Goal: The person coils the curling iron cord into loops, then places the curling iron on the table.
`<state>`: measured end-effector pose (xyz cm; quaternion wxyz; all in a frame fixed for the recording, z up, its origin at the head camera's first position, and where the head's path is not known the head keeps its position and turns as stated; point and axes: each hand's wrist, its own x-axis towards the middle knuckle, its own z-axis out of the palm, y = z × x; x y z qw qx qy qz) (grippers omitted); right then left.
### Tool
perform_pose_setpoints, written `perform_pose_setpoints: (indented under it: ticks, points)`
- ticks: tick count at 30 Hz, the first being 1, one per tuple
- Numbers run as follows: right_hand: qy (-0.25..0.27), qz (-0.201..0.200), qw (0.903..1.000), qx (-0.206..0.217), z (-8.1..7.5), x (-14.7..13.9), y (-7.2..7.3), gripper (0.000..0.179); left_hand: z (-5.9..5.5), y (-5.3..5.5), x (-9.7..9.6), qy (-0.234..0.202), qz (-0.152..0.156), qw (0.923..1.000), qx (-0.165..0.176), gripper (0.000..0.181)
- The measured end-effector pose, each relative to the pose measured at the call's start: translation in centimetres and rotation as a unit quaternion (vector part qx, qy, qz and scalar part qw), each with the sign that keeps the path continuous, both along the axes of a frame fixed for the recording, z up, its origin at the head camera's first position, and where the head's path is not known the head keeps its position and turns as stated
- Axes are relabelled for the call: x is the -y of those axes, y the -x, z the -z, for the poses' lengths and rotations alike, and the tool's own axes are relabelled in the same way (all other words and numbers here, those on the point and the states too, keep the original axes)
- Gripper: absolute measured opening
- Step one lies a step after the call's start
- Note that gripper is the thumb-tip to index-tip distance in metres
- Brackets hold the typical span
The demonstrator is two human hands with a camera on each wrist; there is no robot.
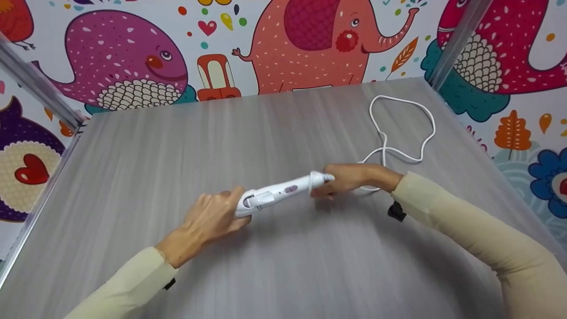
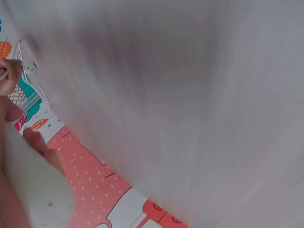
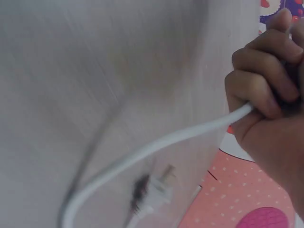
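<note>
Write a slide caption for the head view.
Left hand grips a white handheld appliance above a gray table; right hand holds its white cord.

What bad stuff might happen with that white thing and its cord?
The white tool might slip: the left hand holds it near one end, above the table. The white cord could tangle, since it loops and crosses itself on the table. The right hand grips the cord, so a hard tug might strain it.
</note>
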<state>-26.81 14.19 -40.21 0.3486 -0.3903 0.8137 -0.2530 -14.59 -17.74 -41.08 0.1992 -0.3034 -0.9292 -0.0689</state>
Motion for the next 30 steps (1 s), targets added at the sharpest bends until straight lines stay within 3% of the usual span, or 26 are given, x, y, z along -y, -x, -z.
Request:
perform_pose_setpoints:
  ticks: [4, 9, 12, 16, 23, 26, 30]
  points:
    - [-0.058, -0.045, 0.9932, -0.091, -0.9, 0.4, 0.7, 0.02, 0.4, -0.2, -0.4, 0.03, 0.025, 0.999, 0.023, 0.038]
    - [-0.136, -0.083, 0.972, -0.172, -3.1, 1.7, 0.7, 0.03, 0.8, -0.4, -1.0, 0.045, 0.046, 0.9961, 0.061, 0.038]
    - [-0.167, -0.09, 0.96, -0.206, -4.3, 2.6, 0.2, 0.036, 0.8, -0.2, -1.5, 0.05, 0.053, 0.994, 0.081, 0.037]
    - [-0.172, -0.076, 0.9534, -0.236, -5.3, 3.6, -0.9, 0.036, 0.8, -0.1, -1.9, 0.057, 0.055, 0.9924, 0.094, 0.037]
    - [-0.085, -0.012, 0.9655, -0.246, -6.2, 3.5, -2.9, 0.025, 1.1, 0.6, -1.4, 0.064, 0.033, 0.9936, 0.087, 0.039]
    - [-0.053, 0.015, 0.9732, -0.223, -6.4, 3.2, -3.5, 0.02, 1.1, 0.9, -1.0, 0.06, 0.017, 0.9944, 0.086, 0.038]
    - [-0.043, 0.041, 0.986, -0.155, -6.5, 2.7, -3.9, 0.024, 1.0, 1.1, -0.4, 0.061, -0.004, 0.9946, 0.084, 0.04]
